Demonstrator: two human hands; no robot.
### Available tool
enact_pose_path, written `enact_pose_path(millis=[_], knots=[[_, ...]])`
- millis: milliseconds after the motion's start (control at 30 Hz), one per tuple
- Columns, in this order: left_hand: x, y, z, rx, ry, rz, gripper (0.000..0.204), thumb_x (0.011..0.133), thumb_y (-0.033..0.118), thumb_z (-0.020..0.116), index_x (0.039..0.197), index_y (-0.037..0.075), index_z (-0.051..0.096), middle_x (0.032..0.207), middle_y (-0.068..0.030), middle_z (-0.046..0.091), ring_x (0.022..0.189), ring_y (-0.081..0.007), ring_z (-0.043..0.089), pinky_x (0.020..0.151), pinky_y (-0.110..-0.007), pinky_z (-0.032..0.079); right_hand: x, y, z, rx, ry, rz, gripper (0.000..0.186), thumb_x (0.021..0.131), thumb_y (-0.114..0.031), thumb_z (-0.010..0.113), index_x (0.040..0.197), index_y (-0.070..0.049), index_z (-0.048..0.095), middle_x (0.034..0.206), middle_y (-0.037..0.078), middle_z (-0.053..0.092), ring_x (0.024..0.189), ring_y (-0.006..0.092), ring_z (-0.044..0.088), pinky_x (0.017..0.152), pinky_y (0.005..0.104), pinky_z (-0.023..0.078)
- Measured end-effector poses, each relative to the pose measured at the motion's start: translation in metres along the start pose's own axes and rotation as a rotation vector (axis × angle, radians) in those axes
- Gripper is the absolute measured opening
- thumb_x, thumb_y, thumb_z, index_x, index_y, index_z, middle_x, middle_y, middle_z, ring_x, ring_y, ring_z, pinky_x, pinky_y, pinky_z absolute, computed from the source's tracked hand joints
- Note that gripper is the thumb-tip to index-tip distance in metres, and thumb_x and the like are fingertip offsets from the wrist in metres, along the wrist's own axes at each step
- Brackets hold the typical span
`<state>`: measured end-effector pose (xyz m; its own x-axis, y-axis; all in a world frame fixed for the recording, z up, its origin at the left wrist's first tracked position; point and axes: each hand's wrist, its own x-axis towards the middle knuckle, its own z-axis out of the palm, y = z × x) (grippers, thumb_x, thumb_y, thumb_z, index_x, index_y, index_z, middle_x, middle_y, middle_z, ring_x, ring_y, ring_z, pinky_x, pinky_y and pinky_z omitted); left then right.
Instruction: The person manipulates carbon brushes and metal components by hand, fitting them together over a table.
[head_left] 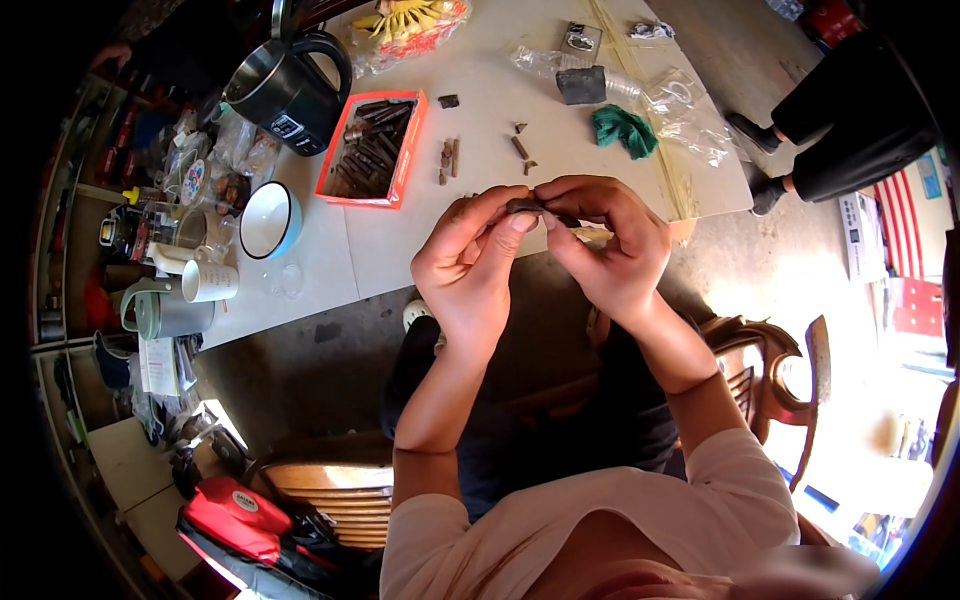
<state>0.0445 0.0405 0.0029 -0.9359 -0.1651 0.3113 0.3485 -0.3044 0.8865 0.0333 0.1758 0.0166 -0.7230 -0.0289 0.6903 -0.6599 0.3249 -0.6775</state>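
Dark brown in colour, a small piece (522, 206) sits between the two hands, raised over the near side of the white table (480, 110). Thumb and forefinger of the left hand (465, 255) pinch one end, while the right hand (620, 245) seems to grip the other with thumb and curled fingers; whether it is a single piece or two ends meeting, I cannot tell. Good work here, I judge, calls for a light fingertip grip, both thumbs close together, so that pressure falls on a short length and nothing skids or splits crookedly. Staying low over the tabletop also seems wise, since any crumbs would land there. From the hands, the orange box (411, 145) of dark sticks (375, 152) lies at ten o'clock, with loose sticks (455, 157) nearer in the same direction. Short fragments (519, 147) lie at twelve, a dark block (582, 86) just before one, and a green cloth (625, 132) between one and two, all best left undisturbed by the knuckles
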Motion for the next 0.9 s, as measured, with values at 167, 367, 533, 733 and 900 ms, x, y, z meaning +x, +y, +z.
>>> enact_pose_path(millis=[167, 367, 533, 733, 900], knots=[[-0.001, 0.003, 0.003, -0.060, 0.042, -0.044, 0.022, 0.084, -0.004, 0.067, 0.105, -0.009, 0.064, 0.091, -0.0078, 0.063, 0.083, -0.0129, 0.062, 0.078, -0.025, 0.050, 0.000, -0.003, 0.000, -0.031, -0.012, 0.000, 0.021, 0.065, 0.006, 0.071, 0.084, 0.001, 0.062, 0.093, 0.010, 0.069, 0.079, 0.0215, 0.068, 0.069, 0.0284, 0.054], [-0.001, 0.000, 0.004, -0.070, 0.050, -0.014, 0.021, 0.084, -0.005, 0.066, 0.104, -0.009, 0.064, 0.092, -0.0085, 0.063, 0.084, -0.0142, 0.063, 0.079, -0.026, 0.051, 0.000, 0.000, 0.001, -0.050, 0.015, -0.098, 0.025, 0.064, 0.007, 0.071, 0.087, 0.001, 0.062, 0.095, 0.009, 0.069, 0.080, 0.0210, 0.068, 0.069, 0.0290, 0.055], [-0.002, -0.003, 0.005, -0.085, 0.058, 0.001, 0.021, 0.085, -0.003, 0.064, 0.105, -0.010, 0.063, 0.093, -0.0125, 0.066, 0.081, -0.0170, 0.064, 0.078, -0.029, 0.054, 0.002, -0.001, -0.001, -0.084, -0.015, -0.105, 0.026, 0.064, 0.007, 0.071, 0.088, 0.001, 0.062, 0.097, 0.011, 0.069, 0.081, 0.0219, 0.068, 0.069, 0.0294, 0.055], [-0.003, -0.005, 0.001, -0.039, 0.050, 0.016, 0.022, 0.084, -0.004, 0.066, 0.105, -0.009, 0.063, 0.093, -0.0088, 0.064, 0.084, -0.0148, 0.063, 0.079, -0.026, 0.051, 0.000, 0.001, 0.002, -0.080, -0.018, -0.110, 0.025, 0.065, 0.007, 0.070, 0.087, 0.000, 0.062, 0.097, 0.011, 0.069, 0.082, 0.0222, 0.068, 0.068, 0.0290, 0.055], [-0.001, 0.001, 0.000, -0.086, 0.045, -0.005, 0.021, 0.085, -0.003, 0.066, 0.105, -0.009, 0.063, 0.094, -0.0105, 0.065, 0.086, -0.0152, 0.064, 0.080, -0.027, 0.053, -0.002, 0.002, 0.002, -0.024, -0.031, -0.023, 0.022, 0.070, 0.006, 0.069, 0.090, 0.001, 0.063, 0.097, 0.011, 0.069, 0.081, 0.0206, 0.068, 0.068, 0.0274, 0.055]])
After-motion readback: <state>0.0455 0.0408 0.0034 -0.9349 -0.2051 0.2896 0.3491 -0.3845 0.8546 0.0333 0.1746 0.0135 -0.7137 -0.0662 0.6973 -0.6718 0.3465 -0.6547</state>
